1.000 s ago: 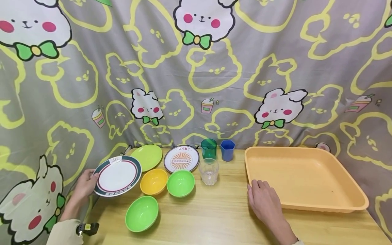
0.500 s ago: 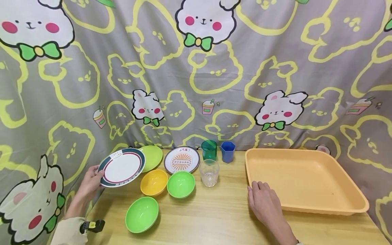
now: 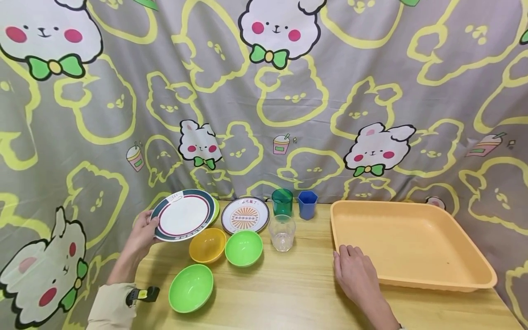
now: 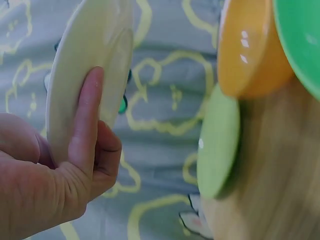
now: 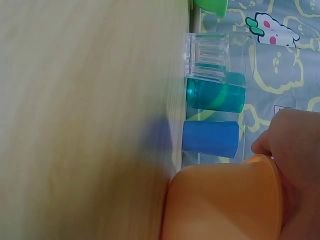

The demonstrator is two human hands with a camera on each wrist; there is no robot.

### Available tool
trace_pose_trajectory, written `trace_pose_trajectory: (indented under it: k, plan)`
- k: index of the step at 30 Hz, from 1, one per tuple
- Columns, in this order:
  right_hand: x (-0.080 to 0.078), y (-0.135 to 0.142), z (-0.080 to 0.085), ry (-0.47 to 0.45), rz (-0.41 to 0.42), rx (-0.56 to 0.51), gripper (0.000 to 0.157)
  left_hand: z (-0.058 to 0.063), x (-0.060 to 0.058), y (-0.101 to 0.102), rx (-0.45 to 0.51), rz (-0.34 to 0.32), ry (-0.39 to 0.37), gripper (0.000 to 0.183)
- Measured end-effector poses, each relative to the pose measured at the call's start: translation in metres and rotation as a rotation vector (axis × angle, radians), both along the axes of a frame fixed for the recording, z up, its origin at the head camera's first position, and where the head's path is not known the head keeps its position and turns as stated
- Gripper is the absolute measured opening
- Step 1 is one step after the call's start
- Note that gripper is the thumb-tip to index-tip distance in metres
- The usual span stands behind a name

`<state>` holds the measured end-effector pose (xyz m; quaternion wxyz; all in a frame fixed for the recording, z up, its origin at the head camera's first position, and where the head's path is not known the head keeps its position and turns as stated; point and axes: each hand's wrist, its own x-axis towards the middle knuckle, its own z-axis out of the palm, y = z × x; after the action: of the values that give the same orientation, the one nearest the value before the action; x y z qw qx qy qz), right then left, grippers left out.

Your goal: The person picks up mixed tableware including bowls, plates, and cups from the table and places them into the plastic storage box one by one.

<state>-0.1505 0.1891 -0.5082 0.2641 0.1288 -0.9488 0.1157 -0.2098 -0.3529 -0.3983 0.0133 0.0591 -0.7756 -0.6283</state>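
Observation:
My left hand pinches the left edge of a white plate with a dark green rim and a red ring. The plate is held up and overlaps most of a lime green plate in the head view. In the left wrist view, the fingers lie along the pale underside of the held plate, and the lime plate appears apart from it. My right hand grips the near left rim of a large orange tray; in the right wrist view the tray's rim runs under the hand.
A yellow-orange bowl and two green bowls stand near the left hand. Behind them lies a patterned white plate. A clear cup, a green cup and a blue cup stand mid-table before a curtain.
My left hand has carried the rimmed plate to the right and away from me, so that it covers most of the lime plate. The right hand has stayed on the tray's rim.

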Motion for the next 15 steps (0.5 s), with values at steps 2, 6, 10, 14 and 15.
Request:
trace_pose_trajectory:
  k: [2,6,10,14,15]
  plan:
    - [0.0,0.0,0.0,0.004,0.002,0.004,0.025,0.004,-0.001,0.01,0.007,-0.005,0.002,0.052]
    - [0.0,0.001,0.0,0.001,0.0,0.009,0.026,0.011,-0.004,0.03,0.014,-0.016,-0.002,0.051]
    - [0.001,0.002,0.001,-0.011,0.005,0.007,0.028,0.016,-0.005,0.048,0.026,-0.026,-0.011,0.05]
    - [0.001,0.001,0.001,-0.011,0.015,0.006,0.029,0.018,-0.006,0.062,0.058,-0.036,-0.011,0.051]
    - [0.001,0.001,0.0,-0.01,0.016,0.006,0.029,0.018,-0.007,0.065,0.065,-0.037,-0.01,0.051]
